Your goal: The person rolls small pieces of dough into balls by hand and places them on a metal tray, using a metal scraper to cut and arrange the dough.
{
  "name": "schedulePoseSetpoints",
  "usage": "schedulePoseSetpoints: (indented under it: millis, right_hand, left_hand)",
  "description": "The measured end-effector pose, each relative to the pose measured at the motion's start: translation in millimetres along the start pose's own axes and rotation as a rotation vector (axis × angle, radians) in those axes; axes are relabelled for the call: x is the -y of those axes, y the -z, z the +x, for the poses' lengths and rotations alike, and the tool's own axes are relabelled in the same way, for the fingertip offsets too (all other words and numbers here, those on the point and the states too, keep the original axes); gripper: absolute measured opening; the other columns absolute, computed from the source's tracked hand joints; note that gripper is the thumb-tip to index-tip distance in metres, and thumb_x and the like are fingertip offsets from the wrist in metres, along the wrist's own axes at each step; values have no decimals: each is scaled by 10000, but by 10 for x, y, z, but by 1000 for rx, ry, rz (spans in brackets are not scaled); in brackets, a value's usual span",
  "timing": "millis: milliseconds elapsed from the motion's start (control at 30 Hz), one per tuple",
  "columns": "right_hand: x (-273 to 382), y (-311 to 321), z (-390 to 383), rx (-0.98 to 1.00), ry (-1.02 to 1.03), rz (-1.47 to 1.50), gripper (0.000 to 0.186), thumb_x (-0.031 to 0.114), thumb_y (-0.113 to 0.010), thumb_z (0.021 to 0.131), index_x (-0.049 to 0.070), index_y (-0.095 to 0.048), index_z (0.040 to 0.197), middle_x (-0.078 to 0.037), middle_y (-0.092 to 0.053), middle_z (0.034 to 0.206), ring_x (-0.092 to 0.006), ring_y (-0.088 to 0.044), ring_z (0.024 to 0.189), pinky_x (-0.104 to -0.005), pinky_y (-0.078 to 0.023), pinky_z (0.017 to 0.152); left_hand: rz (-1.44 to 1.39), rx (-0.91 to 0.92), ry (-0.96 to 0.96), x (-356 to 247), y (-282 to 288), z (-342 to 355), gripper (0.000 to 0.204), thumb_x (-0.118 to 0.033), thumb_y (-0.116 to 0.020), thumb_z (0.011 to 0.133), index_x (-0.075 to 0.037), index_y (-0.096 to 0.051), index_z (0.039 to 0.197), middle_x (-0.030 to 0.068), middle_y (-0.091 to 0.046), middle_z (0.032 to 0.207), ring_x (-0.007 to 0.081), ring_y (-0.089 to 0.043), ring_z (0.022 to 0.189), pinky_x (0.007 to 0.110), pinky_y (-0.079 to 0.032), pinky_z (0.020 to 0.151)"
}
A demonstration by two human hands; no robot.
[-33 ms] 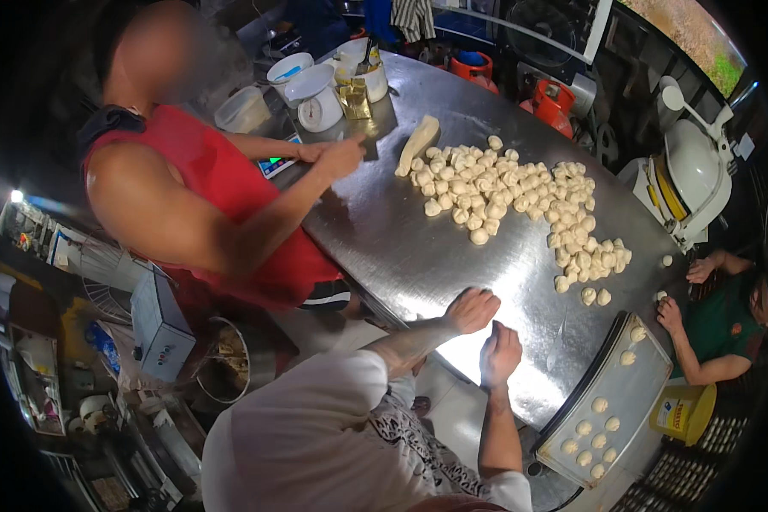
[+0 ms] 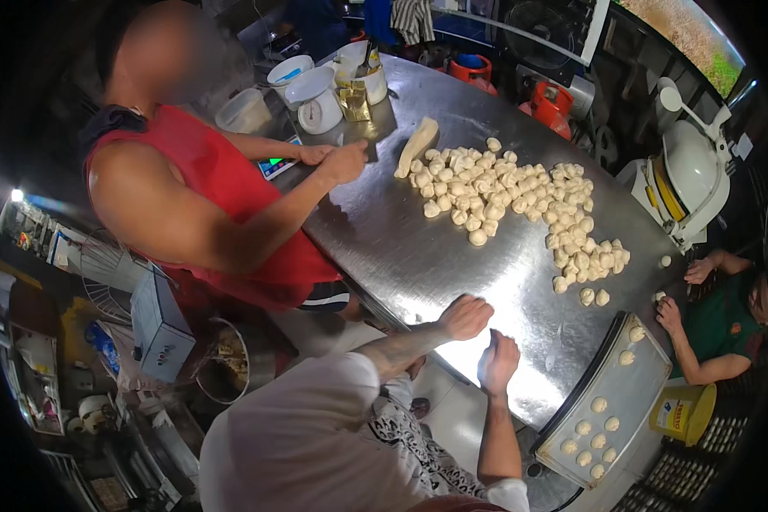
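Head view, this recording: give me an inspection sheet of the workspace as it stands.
Surface: steel table, shiny, bare near the hands.
Job's things: heap of dough pieces mid-table; uncut dough log beside it; tray with shaped balls at the table's near right corner.
Clutter: white scale, tubs and containers at the far end.
Hands: left hand and right hand closed, pressed on the table edge; whether they hold dough cannot be told.
Cables: nothing seen.
Surroundings: person in red top working opposite; another person at the right; yellow bucket.
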State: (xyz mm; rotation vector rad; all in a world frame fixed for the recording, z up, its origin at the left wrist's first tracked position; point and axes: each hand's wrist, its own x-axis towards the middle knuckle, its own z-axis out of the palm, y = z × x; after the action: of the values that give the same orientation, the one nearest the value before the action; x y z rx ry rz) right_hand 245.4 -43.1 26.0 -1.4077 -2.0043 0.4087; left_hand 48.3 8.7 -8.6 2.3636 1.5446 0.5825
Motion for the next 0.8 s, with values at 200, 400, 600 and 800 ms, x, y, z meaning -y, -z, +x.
schedulePoseSetpoints:
  millis: [200,400,600,800]
  right_hand:
    - [-536,337,-6,129,284,-26,264,-21,-674,869,73,-735,1108,-151,-662,997,-369,-633,952,-523,-493,820]
    - [-143,113,2,-17,147,89,234,-1,-598,951,-3,-719,1151,-208,-670,1010,-402,-639,970,-504,-500,871]
    - [-498,257,156,86,277,-161,247,28,-679,945,126,-779,1149,-131,-613,1034,-357,-617,966,-484,-476,826]
    - [-219,122,-23,-56,206,92,240,-7,-623,951,-4,-706,1176,-206,-688,1046,-407,-653,978,-504,-517,890]
  left_hand:
    - [-54,-110,-114,256,68,24,207,-55,-638,956,-118,-689,1147,25,-678,1184,216,-625,1133,410,-470,985]
    - [61,12,-59,28,-93,-244,195,-96,-584,1000,-120,-696,1157,33,-677,1163,213,-618,1190,408,-470,1024]
    - [22,-160,-42,222,143,75,192,-105,-576,1004,-105,-701,1149,68,-699,1168,247,-650,1108,416,-475,1040]
    - [-42,-47,-48,164,-12,-282,217,-61,-596,968,-93,-703,1155,62,-688,1114,258,-652,1098,417,-479,999]
